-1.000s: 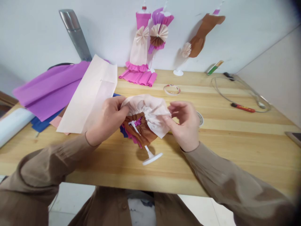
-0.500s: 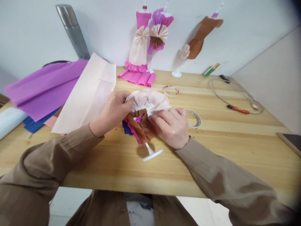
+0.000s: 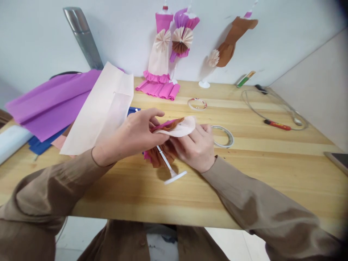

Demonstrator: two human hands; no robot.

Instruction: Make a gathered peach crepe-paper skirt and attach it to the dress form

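Between my hands is a small mannequin's crepe paper skirt (image 3: pixel 181 127) with cream, brown and magenta layers. My left hand (image 3: pixel 134 132) pinches the skirt's left edge, its thumb under the paper and its index finger raised. On the other side, the closed fingers of my right hand (image 3: pixel 195 146) grip the gathered paper, their tips partly hidden. Below the skirt, the mannequin's white stand (image 3: pixel 166 162) slants down to a round base. The mannequin's upper part is hidden by hands and paper.
Purple (image 3: pixel 54 99) and cream crepe paper sheets (image 3: pixel 95 108) lie at left. Three dressed mannequins, one with a brown dress (image 3: pixel 231 43), stand by the wall. A pleated pink strip (image 3: pixel 159 90), tape roll (image 3: pixel 224 137), bangle-like ring (image 3: pixel 197 104) and red-handled corded tool (image 3: pixel 277 125) lie on the table.
The cream layer has tipped and folded flatter, showing magenta and brown edges. My left hand has moved in over the skirt, and more of the white stand shows. A blue piece shows behind it.
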